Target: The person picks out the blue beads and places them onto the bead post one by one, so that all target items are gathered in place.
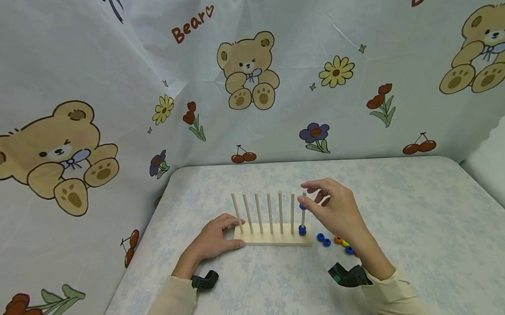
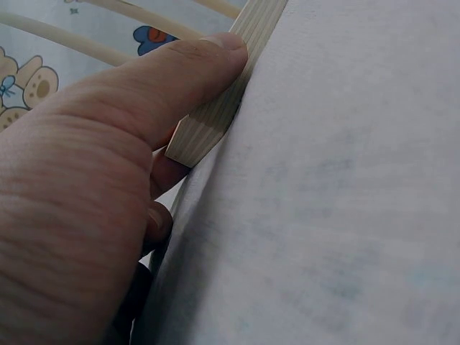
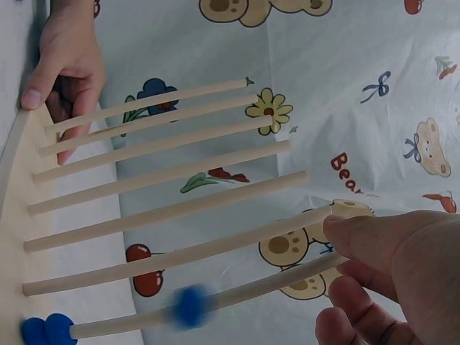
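Observation:
A pale wooden peg rack (image 1: 272,236) with a row of upright pegs stands on the table. My left hand (image 1: 216,237) grips its left end, thumb (image 2: 208,61) on the front edge and fingers behind. Two blue beads (image 3: 49,330) sit at the foot of the rightmost peg. Higher on that peg is another blue bead (image 3: 190,307), blurred and apart from the fingers. At the peg's top is my right hand (image 1: 334,208), thumb and fingers parted and loosely bent, with no bead between them. Its fingers hide the peg's tip in the right wrist view.
Two loose blue beads (image 1: 323,240) lie just right of the rack. Farther right, partly behind the right wrist, are an orange bead (image 1: 338,239), a yellow bead (image 1: 345,243), another blue one and a red one. A bear-printed cloth (image 1: 138,62) hangs behind the table.

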The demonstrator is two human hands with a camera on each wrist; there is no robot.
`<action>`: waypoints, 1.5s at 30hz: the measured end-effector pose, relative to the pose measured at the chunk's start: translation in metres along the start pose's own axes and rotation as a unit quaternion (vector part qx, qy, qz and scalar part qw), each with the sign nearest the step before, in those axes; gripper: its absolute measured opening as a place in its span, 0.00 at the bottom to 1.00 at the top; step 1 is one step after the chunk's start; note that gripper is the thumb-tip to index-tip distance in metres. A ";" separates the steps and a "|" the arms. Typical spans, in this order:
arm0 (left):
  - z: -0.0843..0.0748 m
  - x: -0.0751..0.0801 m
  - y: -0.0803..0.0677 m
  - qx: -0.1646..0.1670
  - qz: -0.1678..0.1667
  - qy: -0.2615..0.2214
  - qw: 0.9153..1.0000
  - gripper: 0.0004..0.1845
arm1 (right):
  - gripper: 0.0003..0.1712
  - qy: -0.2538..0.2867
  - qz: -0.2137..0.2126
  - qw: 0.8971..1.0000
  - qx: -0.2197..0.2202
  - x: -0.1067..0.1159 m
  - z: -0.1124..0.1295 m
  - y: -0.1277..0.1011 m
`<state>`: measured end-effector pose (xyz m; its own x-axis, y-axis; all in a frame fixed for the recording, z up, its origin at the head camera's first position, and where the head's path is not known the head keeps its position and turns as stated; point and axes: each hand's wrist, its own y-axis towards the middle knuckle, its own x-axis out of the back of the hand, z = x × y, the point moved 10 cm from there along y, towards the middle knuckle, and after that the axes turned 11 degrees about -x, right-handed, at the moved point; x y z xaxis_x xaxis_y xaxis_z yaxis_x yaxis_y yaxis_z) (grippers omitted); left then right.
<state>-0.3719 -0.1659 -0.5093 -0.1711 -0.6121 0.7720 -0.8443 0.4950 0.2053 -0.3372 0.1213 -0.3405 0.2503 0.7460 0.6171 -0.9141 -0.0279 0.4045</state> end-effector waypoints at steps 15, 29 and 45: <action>0.000 -0.001 0.001 -0.002 -0.001 0.004 1.000 0.32 | 0.16 -0.005 -0.001 1.000 -0.009 0.006 -0.004 0.001; -0.002 0.002 0.000 -0.007 0.007 0.009 1.000 0.30 | 0.17 0.004 0.001 1.000 -0.010 0.011 -0.001 0.003; -0.004 0.003 -0.002 -0.001 0.004 0.006 1.000 0.31 | 0.18 0.005 -0.027 0.999 -0.027 0.034 -0.012 0.005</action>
<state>-0.3691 -0.1661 -0.5054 -0.1720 -0.6008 0.7807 -0.8417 0.5014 0.2004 -0.3376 0.1542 -0.3256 0.2979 0.7516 0.5885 -0.9152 0.0496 0.3998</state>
